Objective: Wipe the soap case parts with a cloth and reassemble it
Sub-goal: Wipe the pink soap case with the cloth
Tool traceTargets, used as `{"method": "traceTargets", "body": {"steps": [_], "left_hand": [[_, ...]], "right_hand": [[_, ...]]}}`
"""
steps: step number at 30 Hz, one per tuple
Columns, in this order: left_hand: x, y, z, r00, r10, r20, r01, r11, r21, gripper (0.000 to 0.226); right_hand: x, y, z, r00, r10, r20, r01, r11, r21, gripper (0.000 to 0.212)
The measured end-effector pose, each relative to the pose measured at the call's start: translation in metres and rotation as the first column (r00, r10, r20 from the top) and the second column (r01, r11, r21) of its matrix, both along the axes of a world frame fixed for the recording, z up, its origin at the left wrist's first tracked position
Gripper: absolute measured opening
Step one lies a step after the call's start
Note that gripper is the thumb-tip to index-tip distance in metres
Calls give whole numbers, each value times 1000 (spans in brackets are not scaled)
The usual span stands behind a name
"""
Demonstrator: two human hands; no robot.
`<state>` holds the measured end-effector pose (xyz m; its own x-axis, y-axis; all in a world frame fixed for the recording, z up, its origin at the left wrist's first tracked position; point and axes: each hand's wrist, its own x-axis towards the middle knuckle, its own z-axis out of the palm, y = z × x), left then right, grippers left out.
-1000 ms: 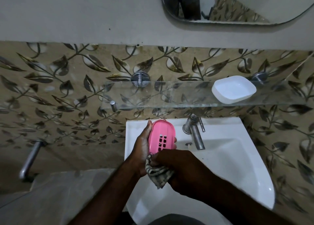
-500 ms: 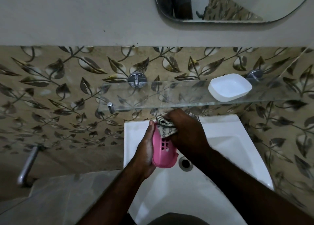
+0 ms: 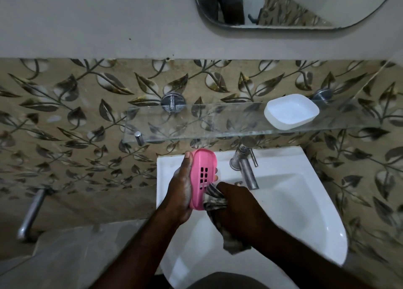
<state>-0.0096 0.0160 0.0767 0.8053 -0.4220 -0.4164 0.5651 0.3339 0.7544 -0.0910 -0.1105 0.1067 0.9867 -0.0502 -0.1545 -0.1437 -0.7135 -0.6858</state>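
A pink slotted soap case part [image 3: 201, 173] stands on edge over the left side of the sink, gripped by my left hand [image 3: 182, 190] with the thumb on its left rim and fingertips showing on its right. My right hand [image 3: 237, 210] holds a striped cloth [image 3: 214, 201] and presses it against the lower end of the pink part; the cloth's tail hangs below my wrist. The white soap case part [image 3: 291, 111], an open dish, sits on the right of the glass shelf [image 3: 196, 123].
A white sink [image 3: 305, 197] lies below my hands, with a steel tap [image 3: 245, 165] just right of the pink part. A mirror [image 3: 294, 5] hangs above. A metal pipe [image 3: 32, 212] juts out at the left, above a grey ledge [image 3: 76, 256].
My right hand has slid the cloth from the top end of the pink part down to its lower end. The left hand raised the pink part a little toward the shelf.
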Motion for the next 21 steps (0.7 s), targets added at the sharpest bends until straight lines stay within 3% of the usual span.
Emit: {"method": "traceTargets", "body": {"steps": [3,5,8,11,15,18,21], "left_hand": [[-4,-2,4,998,8,-66,-12,999,-47,82],[-5,-7,6,988,28,-151,-43,994,-98,89],[-5,-12,12,978,28,-205,-58,988,-141,96],[-4,-14,18,994,33,-109,-45,993,-112,84],[-15,-19,17,1000,6,13,-5,999,-52,66],[-21,-17,11,998,11,59,-11,1000,-6,71],[-22,-12,9,993,18,118,-23,999,41,76]], "right_hand": [[0,2,11,1000,-10,-20,12,993,118,19],[4,9,22,999,-8,39,-1,972,236,16],[13,17,28,987,-86,139,43,957,286,13],[25,19,31,961,-182,206,114,946,305,3],[40,10,42,890,-314,329,180,907,380,13],[46,-6,38,837,-365,407,248,917,312,16],[39,-15,23,854,-354,380,302,934,190,16]]}}
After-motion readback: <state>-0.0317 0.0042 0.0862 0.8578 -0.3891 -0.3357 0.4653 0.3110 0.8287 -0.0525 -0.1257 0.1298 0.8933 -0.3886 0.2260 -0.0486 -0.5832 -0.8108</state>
